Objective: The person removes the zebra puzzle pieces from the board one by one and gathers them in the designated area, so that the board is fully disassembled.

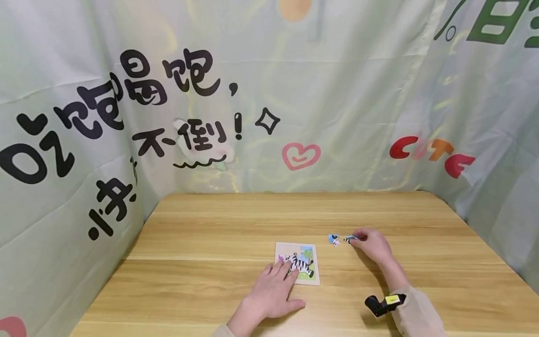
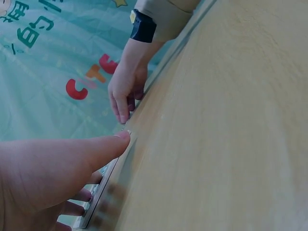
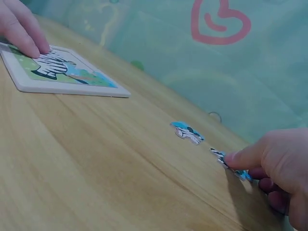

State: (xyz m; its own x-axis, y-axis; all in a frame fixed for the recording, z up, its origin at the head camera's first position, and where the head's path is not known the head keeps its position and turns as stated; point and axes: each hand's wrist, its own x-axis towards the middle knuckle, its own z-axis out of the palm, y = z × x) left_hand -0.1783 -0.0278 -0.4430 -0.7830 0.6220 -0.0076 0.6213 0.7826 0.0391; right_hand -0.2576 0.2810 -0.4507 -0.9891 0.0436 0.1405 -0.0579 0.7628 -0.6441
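Note:
A zebra jigsaw puzzle in a pale frame lies on the wooden table. My left hand rests on its left part, fingers spread and fairly straight, covering some of the picture. To the right of the frame, my right hand pinches a small black, white and blue puzzle piece between thumb and fingers, close to the tabletop. Another loose puzzle piece, blue with zebra stripes, lies just left of it. In the right wrist view, the puzzle's tray edge shows a bare strip along its far side.
The wooden table reaches back to a printed curtain that hangs behind it and on both sides. A black wrist camera sits at my right sleeve.

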